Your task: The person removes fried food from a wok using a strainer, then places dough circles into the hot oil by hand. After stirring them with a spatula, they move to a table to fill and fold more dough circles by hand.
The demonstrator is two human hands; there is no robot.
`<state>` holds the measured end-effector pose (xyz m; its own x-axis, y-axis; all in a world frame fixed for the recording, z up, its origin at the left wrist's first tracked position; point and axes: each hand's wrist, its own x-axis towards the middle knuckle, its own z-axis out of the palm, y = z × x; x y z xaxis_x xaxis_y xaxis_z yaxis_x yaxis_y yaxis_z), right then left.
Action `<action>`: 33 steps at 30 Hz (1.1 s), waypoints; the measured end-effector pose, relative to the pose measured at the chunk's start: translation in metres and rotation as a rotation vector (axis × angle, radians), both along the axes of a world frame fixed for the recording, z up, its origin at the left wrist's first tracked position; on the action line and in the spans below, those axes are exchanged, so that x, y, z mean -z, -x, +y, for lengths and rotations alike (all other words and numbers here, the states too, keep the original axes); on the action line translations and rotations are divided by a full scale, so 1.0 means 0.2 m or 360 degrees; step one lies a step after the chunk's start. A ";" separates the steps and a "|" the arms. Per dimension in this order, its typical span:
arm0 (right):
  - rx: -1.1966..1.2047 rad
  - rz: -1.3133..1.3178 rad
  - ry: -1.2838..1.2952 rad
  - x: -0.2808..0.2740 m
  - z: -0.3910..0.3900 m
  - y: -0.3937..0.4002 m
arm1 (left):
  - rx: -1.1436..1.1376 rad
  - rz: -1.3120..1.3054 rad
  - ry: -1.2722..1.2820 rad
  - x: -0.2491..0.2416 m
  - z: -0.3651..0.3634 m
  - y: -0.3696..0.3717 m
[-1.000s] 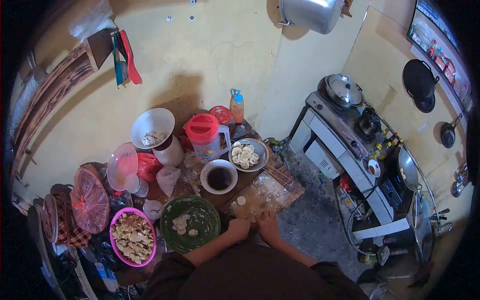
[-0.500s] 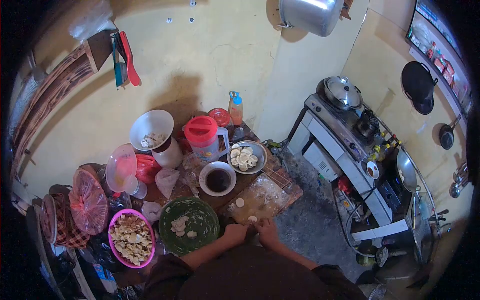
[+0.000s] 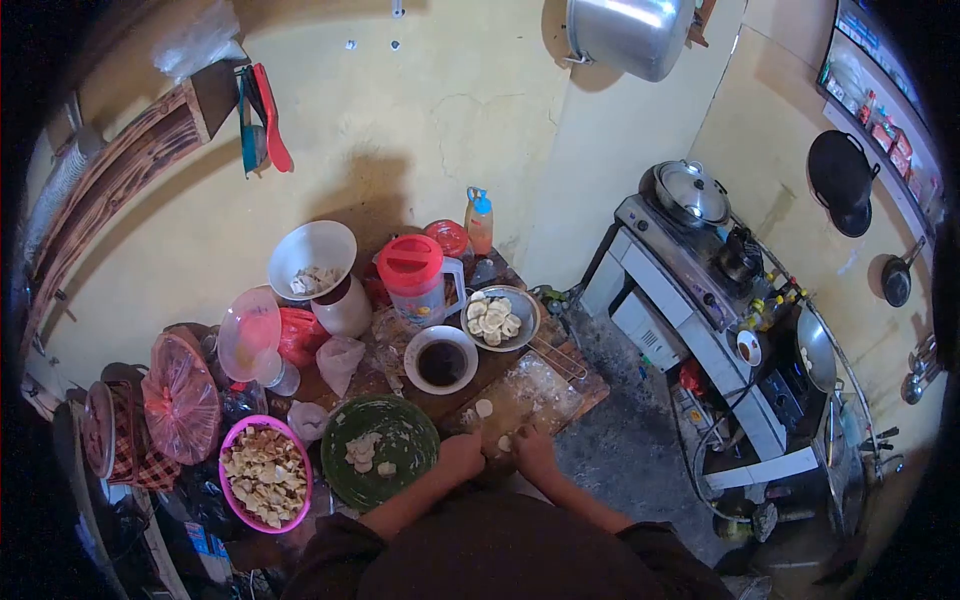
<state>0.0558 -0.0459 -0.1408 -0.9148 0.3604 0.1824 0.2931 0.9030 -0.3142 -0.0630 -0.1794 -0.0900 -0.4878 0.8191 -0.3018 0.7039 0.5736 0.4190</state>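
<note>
My left hand [image 3: 461, 457] and my right hand [image 3: 535, 456] are side by side at the near edge of a floured board [image 3: 540, 384], fingers curled in. What they hold, if anything, is too small and dark to make out. Between them lies a small pale dough disc [image 3: 504, 442]; another dough round [image 3: 484, 408] rests farther up the board. Left of my left hand stands a green basin [image 3: 400, 480] with pale dough lumps [image 3: 364, 452] inside. Beyond the board, a strainer [image 3: 534, 318] holds several pale dough pieces [image 3: 493, 319].
A bowl of dark liquid [image 3: 442, 362] and a red-lidded pitcher [image 3: 412, 275] stand behind the basin. A pink basin of cut pieces [image 3: 265, 474] sits at left. To the right are a stove [image 3: 672, 262] with a lidded pot [image 3: 692, 195] and a wok [image 3: 817, 348].
My hands have moved slightly farther apart and up the board, so more of the dough disc between them shows. The whole view has shifted slightly.
</note>
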 end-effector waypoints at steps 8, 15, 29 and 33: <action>-0.0021 -0.0365 0.0178 0.04 0.08 0.07 | 0.0006 0.0050 -0.0027 0.05 0.00 0.00; -0.0061 -0.0352 0.0354 0.00 0.12 0.10 | 0.0005 0.0064 -0.0040 0.03 0.01 0.00; -0.0053 -0.0216 0.1120 -0.08 0.15 0.06 | 0.0031 0.0053 0.0048 0.10 0.01 0.02; 0.0037 -0.0080 0.0690 -0.09 0.14 0.07 | 0.0011 0.0017 -0.0006 0.05 0.01 0.01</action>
